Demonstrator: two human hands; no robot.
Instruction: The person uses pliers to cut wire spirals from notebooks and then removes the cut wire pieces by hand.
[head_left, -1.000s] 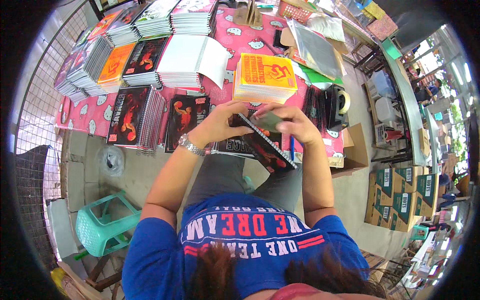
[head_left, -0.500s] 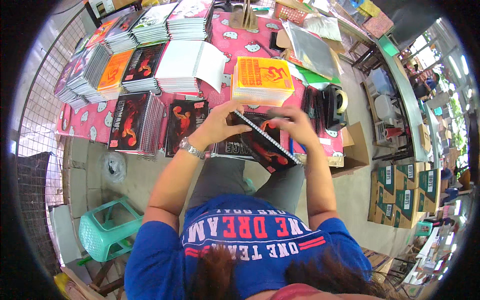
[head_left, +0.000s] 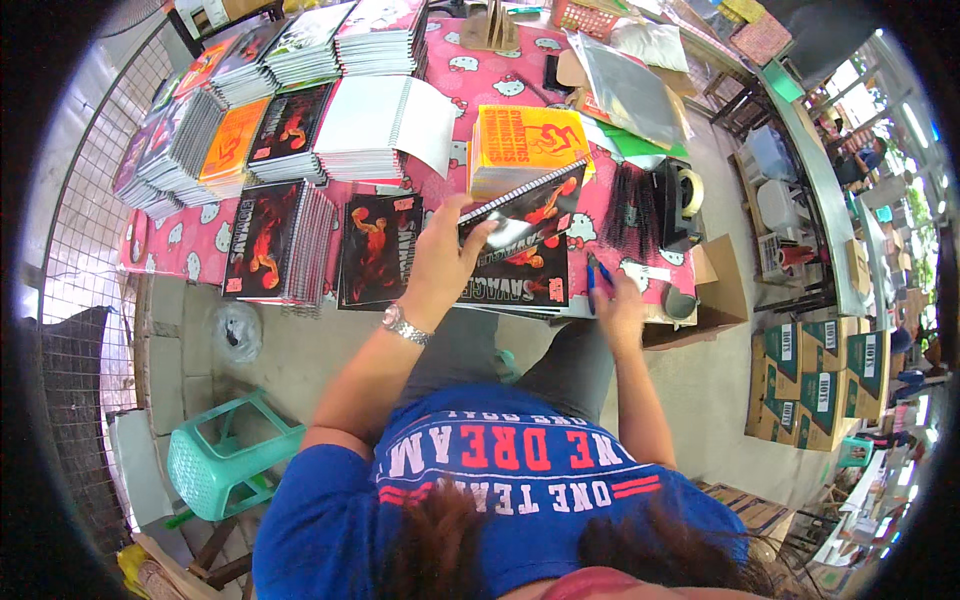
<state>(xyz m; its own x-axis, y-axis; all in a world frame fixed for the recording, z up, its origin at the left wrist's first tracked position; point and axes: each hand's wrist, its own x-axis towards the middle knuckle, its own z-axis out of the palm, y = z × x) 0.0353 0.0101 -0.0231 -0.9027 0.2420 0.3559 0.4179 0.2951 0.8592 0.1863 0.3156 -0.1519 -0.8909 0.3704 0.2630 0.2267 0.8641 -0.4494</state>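
Observation:
My left hand (head_left: 447, 250) grips a black spiral notebook (head_left: 545, 200) by its left end, holding it tilted above the table with the coil edge up. The cover shows a red-orange figure. At the table's front edge, my right hand (head_left: 622, 308) is closed around blue-handled pliers (head_left: 592, 272), whose tips point away from me. Below the held notebook lie black printed covers (head_left: 535, 285), and more black covers (head_left: 375, 250) lie to their left. Beyond the notebook stands a stack of orange-covered notebooks (head_left: 520, 135).
Several notebook stacks (head_left: 265, 240) fill the table's left side. Loose black coils (head_left: 632, 210) and a tape dispenser (head_left: 682, 205) stand at right, with a dark rounded object (head_left: 679, 303) at the corner. A green stool (head_left: 225, 450) is at lower left; cartons (head_left: 815, 380) are at right.
My right hand has left the notebook's coil and moved down to the pliers, which it now holds. The notebook's right end has swung up and away. A dark rounded object now sits at the table corner.

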